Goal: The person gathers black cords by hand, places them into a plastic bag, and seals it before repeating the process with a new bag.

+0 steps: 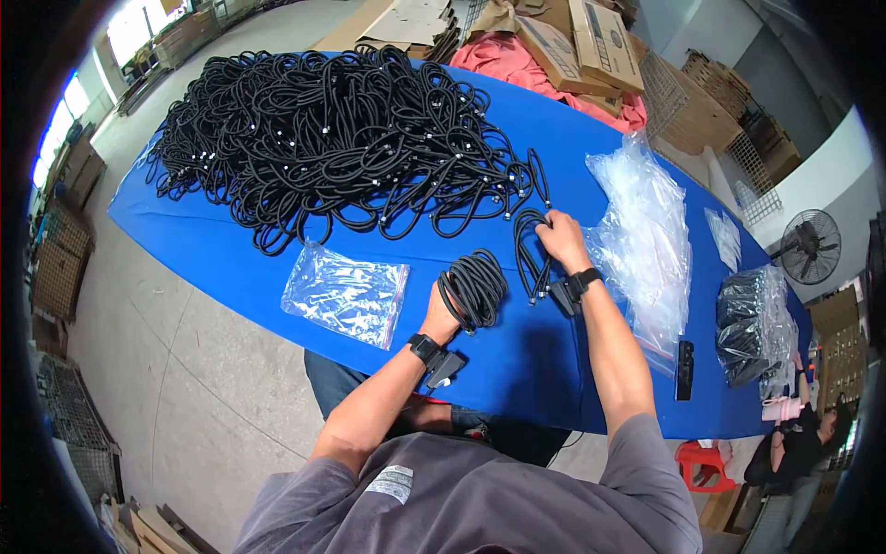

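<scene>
Black elastic cord loops with small pale metal-looking clips lie in a big tangled pile [314, 129] on the blue tabletop [217, 242]. A thick bundle of cord loops [478, 288] is gripped in my left hand [439, 317], near the table's front edge. My right hand [564, 242], just right of the bundle, pinches a few more cord loops [528, 251] at the pile's right end; their clipped ends hang toward me. One clear plastic bag [346, 295] lies flat left of my left hand. Beyond my right hand is a heap of clear plastic bags [646, 235].
Filled bags of black cords [746, 323] and a slim black device [685, 369] lie at the table's right. Cardboard boxes [604, 46] sit on pink cloth [503, 60] at the far edge. A fan [812, 247], a red stool [703, 466] and another person [803, 443] are to the right.
</scene>
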Motion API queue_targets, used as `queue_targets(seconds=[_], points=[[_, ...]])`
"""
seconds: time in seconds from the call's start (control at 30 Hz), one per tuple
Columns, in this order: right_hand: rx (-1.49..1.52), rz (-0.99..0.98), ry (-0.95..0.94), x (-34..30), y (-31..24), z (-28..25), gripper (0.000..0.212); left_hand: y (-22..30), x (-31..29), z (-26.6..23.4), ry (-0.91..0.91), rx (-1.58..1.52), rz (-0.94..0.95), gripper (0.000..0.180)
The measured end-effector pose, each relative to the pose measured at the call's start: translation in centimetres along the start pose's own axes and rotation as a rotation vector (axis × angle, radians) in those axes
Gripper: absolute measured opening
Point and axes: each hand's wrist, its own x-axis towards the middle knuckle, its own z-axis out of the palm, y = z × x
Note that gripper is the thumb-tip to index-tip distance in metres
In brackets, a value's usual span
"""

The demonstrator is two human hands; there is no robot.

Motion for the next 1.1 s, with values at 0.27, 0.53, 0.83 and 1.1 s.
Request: queue_targets(seconds=[0.27, 0.53, 0.83, 1.1], points=[[0.199, -0.189, 0.417, -7.2, -4.4, -3.4, 0.021, 0.1, -0.3, -0.4, -0.043, -0.021, -0.045, 0.019], [0.417, 0.018, 0.145, -10.7, -5.3, -3.5, 0.021, 4.1, -0.9, 2.8, -0.135, 0.14, -0.026, 0.014], [0.682, 0.029, 0.035, -12.7, -6.7, -3.2, 0.021, 3.1, -0.3, 3.5, -0.188, -0.173, -0.218, 0.025], [1.324, 0.05, 0.052, -13.8, -6.7, -1.2, 0.025, 2.0, 0.0, 4.4, -0.174, 0.376, 0.098, 0.015]])
